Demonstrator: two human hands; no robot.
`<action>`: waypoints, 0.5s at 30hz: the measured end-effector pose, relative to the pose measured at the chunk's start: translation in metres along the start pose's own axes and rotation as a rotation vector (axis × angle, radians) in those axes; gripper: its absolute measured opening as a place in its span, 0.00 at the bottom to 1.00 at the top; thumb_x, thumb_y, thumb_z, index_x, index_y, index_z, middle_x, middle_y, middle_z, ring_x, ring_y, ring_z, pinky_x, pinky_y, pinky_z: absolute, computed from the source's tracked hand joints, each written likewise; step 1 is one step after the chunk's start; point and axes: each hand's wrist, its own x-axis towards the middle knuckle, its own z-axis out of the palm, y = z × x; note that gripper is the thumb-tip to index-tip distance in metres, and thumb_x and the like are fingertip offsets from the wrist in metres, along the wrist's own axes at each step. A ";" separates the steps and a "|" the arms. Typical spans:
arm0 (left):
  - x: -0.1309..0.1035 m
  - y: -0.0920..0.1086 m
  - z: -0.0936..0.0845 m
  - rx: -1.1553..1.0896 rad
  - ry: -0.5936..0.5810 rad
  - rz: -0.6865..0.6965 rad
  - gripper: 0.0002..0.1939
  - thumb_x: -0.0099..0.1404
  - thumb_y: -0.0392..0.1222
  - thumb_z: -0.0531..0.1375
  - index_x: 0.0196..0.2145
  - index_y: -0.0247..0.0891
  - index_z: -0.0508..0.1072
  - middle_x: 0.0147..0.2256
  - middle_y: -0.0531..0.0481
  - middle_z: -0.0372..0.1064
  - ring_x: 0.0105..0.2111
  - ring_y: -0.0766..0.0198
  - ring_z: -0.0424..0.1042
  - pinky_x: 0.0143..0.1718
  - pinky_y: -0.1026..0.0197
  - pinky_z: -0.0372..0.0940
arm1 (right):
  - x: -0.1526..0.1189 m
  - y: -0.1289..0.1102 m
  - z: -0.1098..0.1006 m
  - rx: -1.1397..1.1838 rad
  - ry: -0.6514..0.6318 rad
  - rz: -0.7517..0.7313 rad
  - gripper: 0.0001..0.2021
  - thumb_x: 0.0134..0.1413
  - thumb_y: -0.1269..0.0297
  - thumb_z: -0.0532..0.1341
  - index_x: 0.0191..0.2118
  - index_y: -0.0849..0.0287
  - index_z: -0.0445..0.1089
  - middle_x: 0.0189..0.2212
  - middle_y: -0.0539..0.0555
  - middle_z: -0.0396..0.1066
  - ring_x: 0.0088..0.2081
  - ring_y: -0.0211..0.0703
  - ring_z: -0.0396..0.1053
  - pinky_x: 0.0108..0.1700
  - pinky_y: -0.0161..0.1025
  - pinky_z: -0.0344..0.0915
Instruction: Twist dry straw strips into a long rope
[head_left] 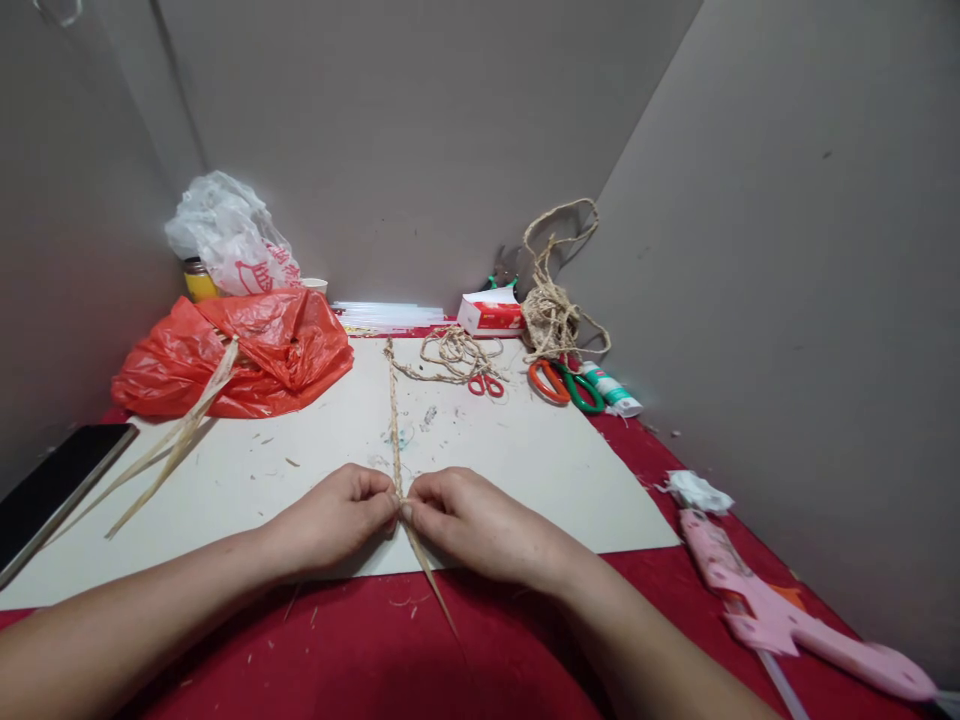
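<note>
A thin braided straw cord (394, 425) runs straight away from me across a white board (525, 460). At its near end my left hand (349, 515) pinches the strands with closed fingers. Close against it, my right hand (457, 520) pinches the same braid from the other side. Loose straw strands (431, 575) hang from between the hands toward the table's front edge. Beyond, the cord bends right into a loose coil (457, 350) lying on the board. The exact grip of the fingertips on each strand is hidden.
On the left lie a red plastic bag (300, 350) with straw sticking out and a dark phone (60, 490). Rope bundle (551, 320), small red scissors (486, 385), larger scissors (581, 388) and a red-white box (491, 315) stand back right. A pink glue gun (780, 610) lies right.
</note>
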 end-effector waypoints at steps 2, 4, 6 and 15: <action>-0.001 0.001 0.001 0.006 0.009 0.015 0.13 0.58 0.44 0.50 0.20 0.37 0.59 0.18 0.59 0.49 0.20 0.71 0.46 0.21 0.66 0.44 | -0.002 -0.002 -0.003 -0.011 0.028 -0.004 0.14 0.55 0.63 0.51 0.21 0.62 0.61 0.19 0.49 0.59 0.22 0.32 0.53 0.23 0.30 0.48; -0.002 0.003 0.001 0.007 0.020 0.027 0.12 0.58 0.43 0.50 0.19 0.36 0.59 0.18 0.59 0.49 0.20 0.72 0.46 0.21 0.66 0.44 | -0.004 -0.004 -0.003 0.056 -0.007 0.012 0.13 0.54 0.63 0.51 0.21 0.62 0.61 0.19 0.49 0.60 0.22 0.32 0.55 0.23 0.30 0.50; -0.003 0.005 0.002 -0.016 0.025 0.039 0.12 0.57 0.41 0.51 0.19 0.36 0.60 0.18 0.58 0.52 0.20 0.72 0.48 0.22 0.66 0.46 | -0.005 -0.008 -0.001 0.176 -0.099 0.057 0.12 0.54 0.65 0.50 0.23 0.62 0.63 0.17 0.48 0.61 0.20 0.32 0.56 0.22 0.29 0.52; -0.002 -0.004 0.005 -0.165 0.015 0.048 0.14 0.58 0.44 0.53 0.18 0.35 0.63 0.16 0.58 0.53 0.19 0.72 0.48 0.22 0.66 0.46 | -0.011 -0.013 0.020 0.314 -0.333 0.144 0.10 0.50 0.70 0.47 0.23 0.61 0.62 0.20 0.50 0.66 0.15 0.31 0.61 0.15 0.26 0.54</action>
